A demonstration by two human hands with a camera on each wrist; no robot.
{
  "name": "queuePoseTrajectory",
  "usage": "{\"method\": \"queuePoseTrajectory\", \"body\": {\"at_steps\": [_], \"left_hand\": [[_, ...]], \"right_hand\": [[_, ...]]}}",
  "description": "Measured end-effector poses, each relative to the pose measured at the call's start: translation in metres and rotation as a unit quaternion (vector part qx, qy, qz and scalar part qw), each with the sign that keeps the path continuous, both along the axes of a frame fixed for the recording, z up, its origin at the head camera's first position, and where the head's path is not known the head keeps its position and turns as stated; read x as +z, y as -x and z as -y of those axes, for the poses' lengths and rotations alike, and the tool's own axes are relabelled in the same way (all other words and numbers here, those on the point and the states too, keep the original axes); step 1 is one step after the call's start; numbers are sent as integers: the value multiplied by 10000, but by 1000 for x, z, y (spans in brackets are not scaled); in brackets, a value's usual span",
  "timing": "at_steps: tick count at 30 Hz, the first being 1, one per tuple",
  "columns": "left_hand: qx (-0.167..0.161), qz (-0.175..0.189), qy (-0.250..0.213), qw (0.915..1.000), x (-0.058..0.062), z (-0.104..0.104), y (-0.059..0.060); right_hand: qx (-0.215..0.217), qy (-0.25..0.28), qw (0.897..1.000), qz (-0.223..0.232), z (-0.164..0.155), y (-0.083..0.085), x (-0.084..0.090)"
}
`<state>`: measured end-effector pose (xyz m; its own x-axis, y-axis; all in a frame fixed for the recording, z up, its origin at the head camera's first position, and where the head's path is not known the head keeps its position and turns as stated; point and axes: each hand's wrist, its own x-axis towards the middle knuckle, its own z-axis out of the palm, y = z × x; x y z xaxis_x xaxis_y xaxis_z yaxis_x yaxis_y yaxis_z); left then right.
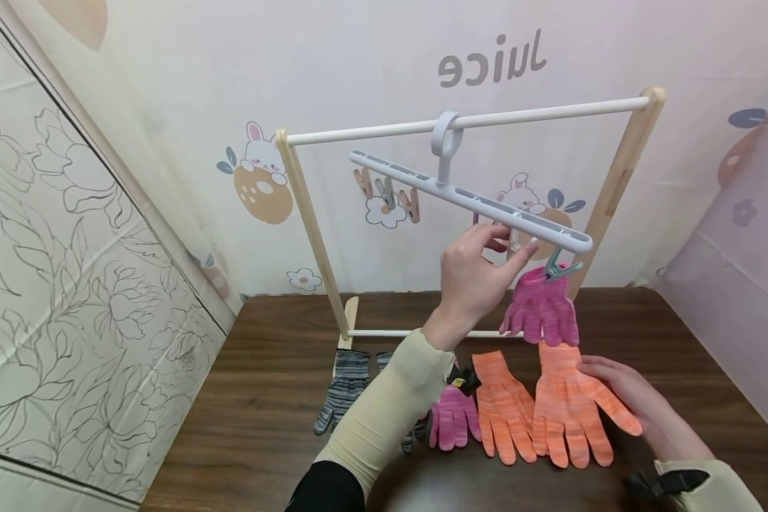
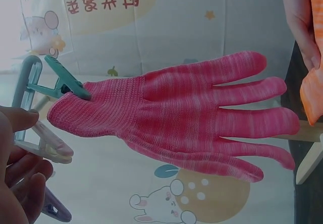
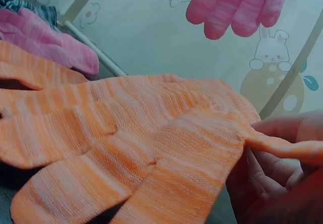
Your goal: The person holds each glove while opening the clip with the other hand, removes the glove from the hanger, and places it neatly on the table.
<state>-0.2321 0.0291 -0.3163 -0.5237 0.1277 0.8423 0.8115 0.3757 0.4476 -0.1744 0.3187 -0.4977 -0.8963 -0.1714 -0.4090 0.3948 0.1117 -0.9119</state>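
The left hand (image 1: 470, 281) is raised to the white hanger (image 1: 470, 200), fingers curled round a clip beside the hanging pink glove (image 1: 540, 309). The right hand (image 1: 621, 391) pinches the thumb of an orange glove (image 1: 569, 409) lying near the table's (image 1: 262, 398) front edge.

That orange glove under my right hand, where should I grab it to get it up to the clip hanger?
Probably the cuff. The orange glove lies flat with its cuff toward the rack and its fingers toward you, so come in from the far right side, where the right hand already touches its edge. The cuff is the straight, firm end a clip bites best.
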Motion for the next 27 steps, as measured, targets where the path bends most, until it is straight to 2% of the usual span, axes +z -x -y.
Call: {"method": "queuePoseTrajectory", "body": {"at_steps": [3,6,14,18,27], "left_hand": [[26,-29,6,10000,0,-1,0],[9,-30,-17,10000,-1,-2,0],[10,98,-57,9999,-3,-3,-1],[39,57,-60,10000,-3,-3,-2],[60,57,-65,9999,-6,-3,0]], "right_hand": [[130,-537,9984,-143,0,2,-1],[184,-801,9963,-233,0,4,-1],[126,-1305,9902,-474,7,13,-2],[64,-1354,9889,-607,9,16,-4],[146,-1914,9775,-875,14,17,-7]]}}
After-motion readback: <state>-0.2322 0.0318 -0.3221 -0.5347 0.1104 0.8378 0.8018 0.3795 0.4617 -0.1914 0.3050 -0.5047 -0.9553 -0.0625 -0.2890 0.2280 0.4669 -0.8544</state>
